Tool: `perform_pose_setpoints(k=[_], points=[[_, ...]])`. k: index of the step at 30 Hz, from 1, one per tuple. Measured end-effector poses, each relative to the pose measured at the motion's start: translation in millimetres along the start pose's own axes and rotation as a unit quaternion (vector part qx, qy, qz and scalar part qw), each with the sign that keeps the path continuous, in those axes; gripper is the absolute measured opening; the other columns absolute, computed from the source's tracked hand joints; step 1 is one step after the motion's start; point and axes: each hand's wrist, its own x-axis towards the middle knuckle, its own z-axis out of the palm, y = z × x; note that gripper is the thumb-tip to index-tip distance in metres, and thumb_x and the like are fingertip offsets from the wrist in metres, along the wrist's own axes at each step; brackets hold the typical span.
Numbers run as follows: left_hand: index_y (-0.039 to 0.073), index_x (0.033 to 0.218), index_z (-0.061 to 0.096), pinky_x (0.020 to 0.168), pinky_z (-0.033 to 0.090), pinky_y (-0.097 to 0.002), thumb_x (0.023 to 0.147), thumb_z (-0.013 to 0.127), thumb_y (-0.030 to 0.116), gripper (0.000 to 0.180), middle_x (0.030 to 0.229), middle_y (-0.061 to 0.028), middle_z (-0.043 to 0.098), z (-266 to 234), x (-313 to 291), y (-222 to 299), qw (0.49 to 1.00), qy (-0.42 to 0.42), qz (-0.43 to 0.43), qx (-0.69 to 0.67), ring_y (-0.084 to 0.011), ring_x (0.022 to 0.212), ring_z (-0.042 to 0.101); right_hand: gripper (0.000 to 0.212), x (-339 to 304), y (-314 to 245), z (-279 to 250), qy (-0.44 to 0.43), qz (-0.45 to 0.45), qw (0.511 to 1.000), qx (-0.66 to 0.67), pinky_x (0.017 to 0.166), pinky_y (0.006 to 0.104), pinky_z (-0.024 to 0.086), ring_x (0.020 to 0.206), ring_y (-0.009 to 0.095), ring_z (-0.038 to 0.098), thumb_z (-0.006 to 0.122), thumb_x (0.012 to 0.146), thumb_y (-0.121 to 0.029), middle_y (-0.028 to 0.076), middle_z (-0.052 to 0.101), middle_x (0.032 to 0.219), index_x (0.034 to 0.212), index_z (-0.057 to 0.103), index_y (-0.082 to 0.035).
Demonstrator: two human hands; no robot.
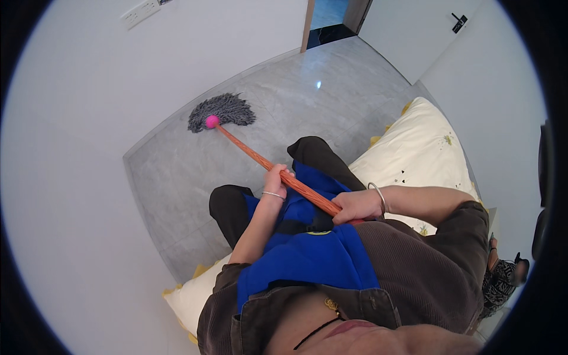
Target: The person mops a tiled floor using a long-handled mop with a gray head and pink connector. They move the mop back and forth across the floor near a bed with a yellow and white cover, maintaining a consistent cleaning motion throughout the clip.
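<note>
A mop with a long orange-brown handle [251, 151] slants from my waist out to the far left. Its shaggy grey head [234, 108] lies on the floor close to the wall, joined to the handle by a pink ball [212, 122]. Partway down the shaft, my left hand [277, 179] is closed around it. My right hand [358, 206] grips the same shaft nearer its upper end, in front of my body. The very end of the handle is hidden behind that hand and my clothes.
Grey tiled floor [177, 213] meets white walls at left and far side. A cream bedspread with yellow trim [414, 148] covers something at my right, and more of it [195, 296] shows at lower left. A white door [414, 35] stands beside a doorway [331, 23] at the far right.
</note>
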Motion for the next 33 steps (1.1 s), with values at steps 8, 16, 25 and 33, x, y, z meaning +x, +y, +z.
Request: perform_pose_setpoints(k=[8, 16, 25, 33], points=[[0.005, 0.072, 0.047, 0.059, 0.048, -0.0310, 0.072, 0.054, 0.005, 0.007, 0.062, -0.0055, 0.051, -9, -36, 51, 0.993, 0.080, 0.063, -0.053, -0.0182, 0.057, 0.052, 0.008, 7, -49, -10, -0.111, 0.051, 0.992, -0.012, 0.046, 0.0234, 0.045, 0.053, 0.009, 0.055, 0.055, 0.075, -0.005, 0.005, 0.055, 0.062, 0.079, 0.049, 0.000], [0.004, 0.074, 0.049, 0.061, 0.050, -0.0325, 0.075, 0.053, 0.006, 0.005, 0.065, -0.0060, 0.053, -21, -51, 72, 0.986, 0.111, 0.093, -0.079, -0.0196, 0.061, 0.055, 0.012, 21, -78, -25, -0.155, 0.070, 0.983, -0.075, 0.046, 0.0282, 0.049, 0.050, 0.014, 0.055, 0.057, 0.072, -0.009, 0.008, 0.055, 0.060, 0.071, 0.050, 0.000], [0.006, 0.072, 0.049, 0.060, 0.048, -0.0336, 0.074, 0.055, 0.009, 0.007, 0.063, -0.0055, 0.052, -33, -60, 109, 0.985, 0.110, 0.129, -0.036, -0.0198, 0.060, 0.054, 0.016, 71, -85, -4, -0.136, -0.063, 0.977, 0.154, 0.040, 0.0202, 0.044, 0.047, 0.010, 0.052, 0.058, 0.077, -0.017, 0.003, 0.053, 0.058, 0.073, 0.052, -0.003], [0.006, 0.075, 0.043, 0.062, 0.048, -0.0328, 0.076, 0.055, 0.013, 0.014, 0.065, -0.0060, 0.048, -26, -31, 83, 0.975, 0.167, -0.035, 0.139, -0.0198, 0.064, 0.053, 0.015, 113, -35, -44, -0.206, 0.017, 0.900, 0.384, 0.037, 0.0151, 0.039, 0.044, 0.002, 0.045, 0.051, 0.085, -0.017, -0.002, 0.048, 0.062, 0.085, 0.049, -0.002]])
